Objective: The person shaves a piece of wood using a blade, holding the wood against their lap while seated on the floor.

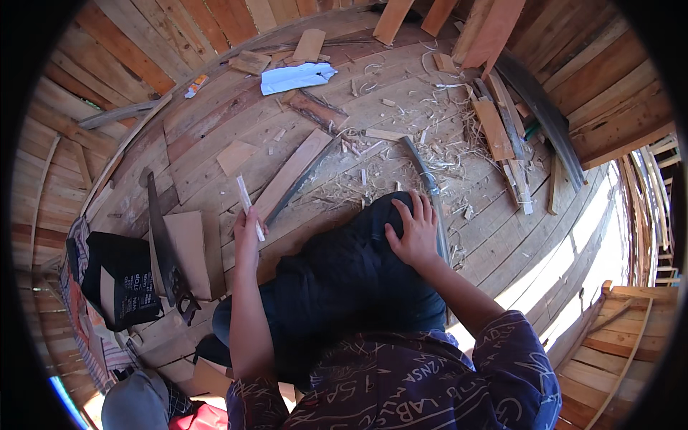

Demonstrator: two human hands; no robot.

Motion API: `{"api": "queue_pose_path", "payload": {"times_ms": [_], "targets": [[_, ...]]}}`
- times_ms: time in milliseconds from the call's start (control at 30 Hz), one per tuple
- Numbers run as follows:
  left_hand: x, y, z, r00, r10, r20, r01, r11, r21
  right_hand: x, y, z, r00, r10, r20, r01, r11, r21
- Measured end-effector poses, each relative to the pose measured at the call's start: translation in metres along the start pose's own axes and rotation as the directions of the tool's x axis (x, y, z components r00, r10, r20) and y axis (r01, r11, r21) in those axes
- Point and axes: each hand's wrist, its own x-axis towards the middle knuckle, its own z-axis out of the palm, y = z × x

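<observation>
My left hand (pixel 248 231) is closed around a thin, pale wooden strip (pixel 244 192), which stands up out of the fist and pokes out a little below it. Just right of that hand, a long wooden board (pixel 295 172) lies slanted on the floor. Fingers spread, my right hand (pixel 416 233) rests on my dark-trousered knee (pixel 373 229) with nothing in it. Right beside the knee lies a grey, bent, narrow piece (pixel 417 161); its kind is unclear, and a short wooden stick (pixel 385 134) touches its far end.
A handsaw (pixel 165 240) leans against a cardboard box (pixel 208 251) at left, next to a black bag (pixel 118 283). Curly shavings (pixel 459 154) litter the floor. Farther off lie a white sheet (pixel 297 77) and wood offcuts (pixel 309 44). Boards (pixel 493 129) lie at right.
</observation>
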Motion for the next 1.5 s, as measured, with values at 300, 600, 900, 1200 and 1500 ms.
{"api": "queue_pose_path", "payload": {"times_ms": [300, 600, 900, 1200, 1500], "targets": [[0.001, 0.013, 0.042, 0.948, 0.318, 0.007, -0.281, 0.826, 0.489, 0.005, 0.002, 0.005, 0.999, -0.013, -0.031, 0.015, 0.998, 0.066], [0.002, 0.022, 0.043, 0.925, 0.377, -0.059, -0.291, 0.797, 0.530, 0.006, 0.005, -0.004, 1.000, -0.009, -0.020, 0.011, 0.997, 0.072], [0.004, 0.018, 0.033, 0.955, 0.293, -0.045, -0.223, 0.809, 0.544, 0.007, 0.004, 0.002, 0.999, 0.007, -0.042, -0.003, 0.996, 0.089], [0.016, -0.007, 0.017, 0.978, 0.201, -0.063, -0.127, 0.801, 0.585, 0.004, 0.009, -0.003, 0.998, 0.004, -0.057, 0.002, 0.994, 0.110], [0.021, -0.035, -0.027, 0.986, 0.097, -0.137, 0.034, 0.683, 0.730, 0.017, 0.087, -0.003, 0.980, 0.176, -0.096, -0.069, 0.747, 0.662]]}}
